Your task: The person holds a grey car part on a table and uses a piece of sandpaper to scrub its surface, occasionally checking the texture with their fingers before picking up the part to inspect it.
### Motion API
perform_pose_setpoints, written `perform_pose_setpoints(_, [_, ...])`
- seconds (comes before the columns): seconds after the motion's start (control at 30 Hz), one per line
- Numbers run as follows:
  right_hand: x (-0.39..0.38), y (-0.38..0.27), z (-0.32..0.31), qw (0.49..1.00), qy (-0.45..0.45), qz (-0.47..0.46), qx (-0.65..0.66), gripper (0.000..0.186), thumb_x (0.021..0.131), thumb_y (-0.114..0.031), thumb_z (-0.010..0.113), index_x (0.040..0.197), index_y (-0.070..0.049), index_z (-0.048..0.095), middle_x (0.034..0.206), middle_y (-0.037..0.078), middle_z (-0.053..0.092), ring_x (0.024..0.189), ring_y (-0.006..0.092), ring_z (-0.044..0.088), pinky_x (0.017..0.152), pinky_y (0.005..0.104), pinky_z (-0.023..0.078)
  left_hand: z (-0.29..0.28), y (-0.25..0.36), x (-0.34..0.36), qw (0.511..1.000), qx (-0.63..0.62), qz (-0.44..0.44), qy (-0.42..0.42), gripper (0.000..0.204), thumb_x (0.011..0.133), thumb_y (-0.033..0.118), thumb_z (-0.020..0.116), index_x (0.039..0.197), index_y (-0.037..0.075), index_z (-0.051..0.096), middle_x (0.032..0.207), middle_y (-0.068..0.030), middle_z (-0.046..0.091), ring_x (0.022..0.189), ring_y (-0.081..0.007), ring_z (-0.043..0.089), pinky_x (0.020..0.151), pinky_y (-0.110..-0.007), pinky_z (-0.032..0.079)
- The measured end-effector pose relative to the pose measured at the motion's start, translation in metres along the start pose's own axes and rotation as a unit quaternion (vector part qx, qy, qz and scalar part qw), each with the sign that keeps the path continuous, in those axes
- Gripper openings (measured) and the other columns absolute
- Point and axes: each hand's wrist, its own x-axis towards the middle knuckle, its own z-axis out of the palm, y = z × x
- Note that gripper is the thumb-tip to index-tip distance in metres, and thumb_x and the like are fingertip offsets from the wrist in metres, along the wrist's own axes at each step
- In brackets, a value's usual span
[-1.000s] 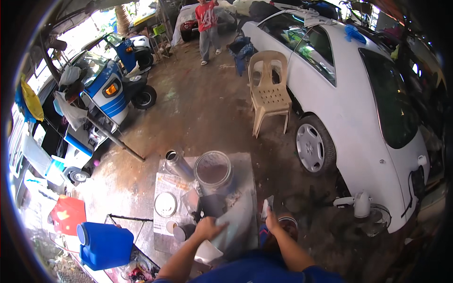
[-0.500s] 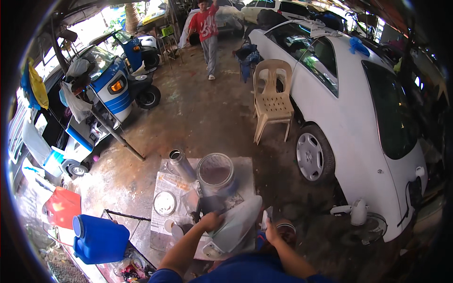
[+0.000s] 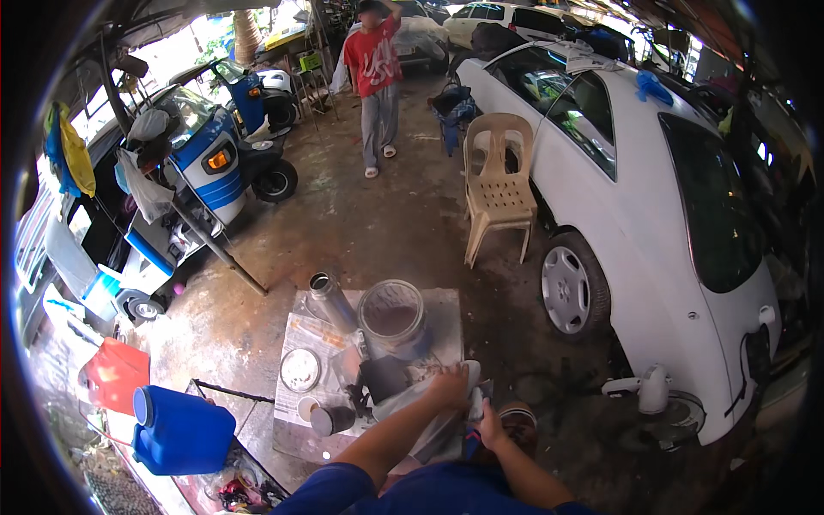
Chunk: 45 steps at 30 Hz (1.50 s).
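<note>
see pale grey panel point(image 3: 398, 404) on bench point(image 3: 445, 322), close in front of body, partly under left forearm point(image 3: 386, 448). read long axis as diagonal, near left to far right, away from body. call left hand point(image 3: 448, 390) nearer: over far right end, in line with that axis, with most of panel back toward body from its fingers. can't tell grip from flat press there, too blurred. find right hand point(image 3: 492, 427) just off right edge of bench, fingers together around whitish piece point(image 3: 475, 403), maybe cloth or pad. note small gap between hands, with panel on left of right fingers. can't make out panel's middle under forearm, nor near end by blue shirt point(image 3: 429, 493), nor underside. past panel, see dark box-like thing point(image 3: 384, 380), small dark can point(image 3: 332, 421), round white lid point(image 3: 300, 371), open bucket point(image 3: 400, 350), steel cylinder point(image 3: 333, 305). farther out, get blue jug point(image 3: 182, 433) left, beige chair point(image 3: 500, 190) and white car point(image 3: 635, 206) right, person in red shirt point(image 3: 376, 69) beyond, hand raised to head.
</note>
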Motion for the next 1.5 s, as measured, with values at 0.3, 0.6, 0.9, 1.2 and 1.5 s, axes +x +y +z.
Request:
perform_pose_setpoints(0.3, [-0.001, 0.019, -0.015, 0.988, -0.001, 0.038, 0.151, 0.056, 0.107, -0.058, 0.04, 0.144, -0.018, 0.053, 0.135, 0.005, 0.065, 0.12, 0.0281, 0.063, 0.102, 0.0504, 0.049, 0.034, 0.009, -0.013, 0.988, 0.073, 0.128, 0.054, 0.073, 0.096, 0.037, 0.053, 0.161, 0.012, 0.032, 0.163, -0.0138, 0.04, 0.15, -0.0472, 0.033, 0.118, -0.07, 0.025])
perform_pose_setpoints(0.6, [-0.008, -0.01, 0.012, 0.969, -0.013, 0.063, 0.239, 0.067, 0.106, -0.059, 0.042, 0.151, -0.011, 0.044, 0.146, 0.009, 0.057, 0.132, 0.0295, 0.056, 0.109, 0.0558, 0.045, 0.004, -0.051, -0.13, 0.986, -0.065, -0.133, 0.078, 0.122, 0.071, 0.078, 0.073, 0.158, 0.004, 0.03, 0.15, -0.0271, 0.048, 0.134, -0.0455, 0.052, 0.11, -0.053, 0.044])
perform_pose_setpoints(0.9, [-0.017, -0.027, 0.011, 0.972, -0.026, 0.043, 0.231, 0.07, 0.107, -0.056, 0.041, 0.153, -0.004, 0.036, 0.149, 0.017, 0.049, 0.13, 0.0371, 0.055, 0.111, 0.0567, 0.044, 0.006, -0.025, -0.055, 0.994, -0.041, -0.041, 0.092, 0.109, 0.076, 0.064, 0.073, 0.159, 0.007, 0.03, 0.161, -0.0218, 0.036, 0.143, -0.0473, 0.043, 0.112, -0.057, 0.041])
perform_pose_setpoints(1.2, [-0.011, -0.023, 0.01, 0.959, -0.019, 0.044, 0.279, 0.066, 0.107, -0.056, 0.041, 0.151, -0.008, 0.042, 0.144, 0.015, 0.055, 0.13, 0.0334, 0.057, 0.108, 0.0533, 0.046, 0.014, -0.029, 0.045, 0.994, -0.024, 0.105, 0.007, 0.093, 0.084, 0.052, 0.069, 0.159, 0.012, 0.034, 0.164, -0.0151, 0.035, 0.14, -0.0487, 0.045, 0.112, -0.056, 0.044])
perform_pose_setpoints(1.5, [-0.027, -0.02, 0.017, 0.966, -0.039, 0.062, 0.247, 0.068, 0.106, -0.057, 0.042, 0.15, -0.005, 0.044, 0.145, 0.014, 0.056, 0.134, 0.0286, 0.053, 0.102, 0.0466, 0.044, -0.015, -0.048, -0.093, 0.988, -0.136, -0.071, 0.033, 0.109, 0.072, 0.063, 0.079, 0.158, 0.013, 0.035, 0.145, -0.031, 0.048, 0.133, -0.0516, 0.049, 0.105, -0.059, 0.046])
